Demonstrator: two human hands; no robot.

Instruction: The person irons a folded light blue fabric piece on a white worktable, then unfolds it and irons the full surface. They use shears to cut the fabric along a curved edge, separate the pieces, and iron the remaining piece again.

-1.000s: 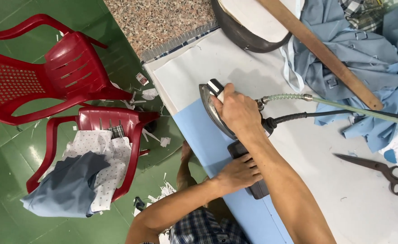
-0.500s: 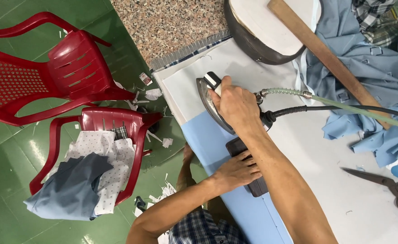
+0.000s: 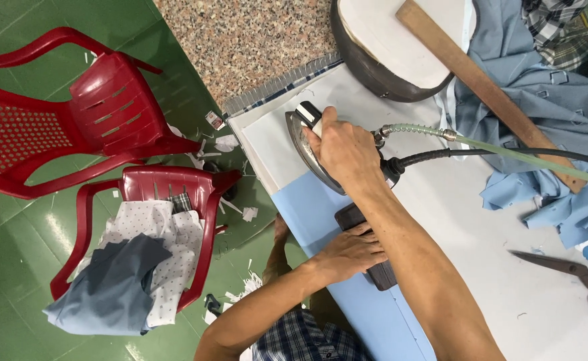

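Metal iron (image 3: 305, 148) half hidden, right hand (image 3: 343, 152) clenching handle; left hand (image 3: 349, 255) flat, covering dark block (image 3: 374, 267).

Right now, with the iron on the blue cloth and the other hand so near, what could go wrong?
1. The left hand presses a dark block just behind the iron; a slip backward might burn the fingers.
2. The hose and black cable run past the heap of blue garments and could snag there.
3. The light blue cloth hangs at the table edge and may slide off.
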